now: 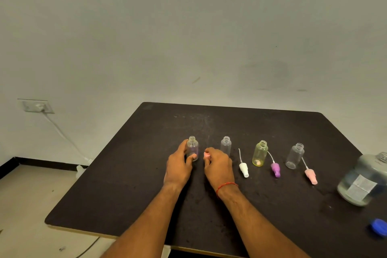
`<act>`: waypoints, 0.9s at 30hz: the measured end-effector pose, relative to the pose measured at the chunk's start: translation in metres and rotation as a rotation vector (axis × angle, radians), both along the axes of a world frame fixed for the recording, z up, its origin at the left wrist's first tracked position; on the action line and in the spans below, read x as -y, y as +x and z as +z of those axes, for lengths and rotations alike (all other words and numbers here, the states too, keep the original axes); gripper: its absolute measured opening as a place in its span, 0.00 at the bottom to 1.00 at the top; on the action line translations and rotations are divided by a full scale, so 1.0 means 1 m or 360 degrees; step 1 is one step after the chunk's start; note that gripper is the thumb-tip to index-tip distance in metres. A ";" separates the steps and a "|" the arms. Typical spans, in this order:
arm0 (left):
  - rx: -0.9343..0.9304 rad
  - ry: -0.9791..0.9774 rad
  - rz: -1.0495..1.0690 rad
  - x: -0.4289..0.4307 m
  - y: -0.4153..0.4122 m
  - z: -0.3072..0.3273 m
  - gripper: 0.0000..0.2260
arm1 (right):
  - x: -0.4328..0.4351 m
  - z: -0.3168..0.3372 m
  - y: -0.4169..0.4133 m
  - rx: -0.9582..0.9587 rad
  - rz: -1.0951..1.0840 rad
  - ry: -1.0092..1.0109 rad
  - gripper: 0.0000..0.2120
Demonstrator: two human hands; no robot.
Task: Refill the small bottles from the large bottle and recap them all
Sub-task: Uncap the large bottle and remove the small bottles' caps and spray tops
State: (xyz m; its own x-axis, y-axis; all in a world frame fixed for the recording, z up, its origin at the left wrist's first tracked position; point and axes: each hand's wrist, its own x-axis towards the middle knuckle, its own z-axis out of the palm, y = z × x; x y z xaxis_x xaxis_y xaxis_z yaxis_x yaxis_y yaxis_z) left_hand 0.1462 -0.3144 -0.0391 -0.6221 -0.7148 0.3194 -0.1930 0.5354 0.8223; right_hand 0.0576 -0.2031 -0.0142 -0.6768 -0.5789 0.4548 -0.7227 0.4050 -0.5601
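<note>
A: Dark tabletop (146,184), matte, scuffed. Four small bottles upright in a row across the middle, all uncapped. Contents?

B: First bottle (192,148), second bottle (226,145), fourth bottle (294,156): clear plastic, look empty. Yellow bottle (260,154), third in line: tinted, pale patch at the bottom, cannot tell what. Big bottle (362,182) far right: open neck, clear liquid inside, label facing front.

A: Hands?

B: Left hand (178,165) wrapped round first bottle, thumb and fingers clamped on its body. Right hand (218,165) just beside it, fingertips pinched on a pink cap (206,154), in front of second bottle.

A: Other caps?

B: Lying flat, tubes pointing back. White cap (244,168) between second bottle and yellow bottle, purple cap (275,168) right of yellow, second pink cap (311,176) right of fourth. Blue cap (379,227) front right, apart from big bottle.

A: Edges, room?

B: Big bottle near the right edge, partly cut by the frame. Wide stretch of tabletop behind the row up to the far edge, and from first bottle out to the left edge. Front edge under both forearms.
</note>
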 end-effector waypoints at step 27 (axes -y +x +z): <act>0.0147 -0.0050 0.0055 0.000 -0.003 0.001 0.25 | 0.002 -0.004 0.001 -0.0029 -0.0036 0.0103 0.07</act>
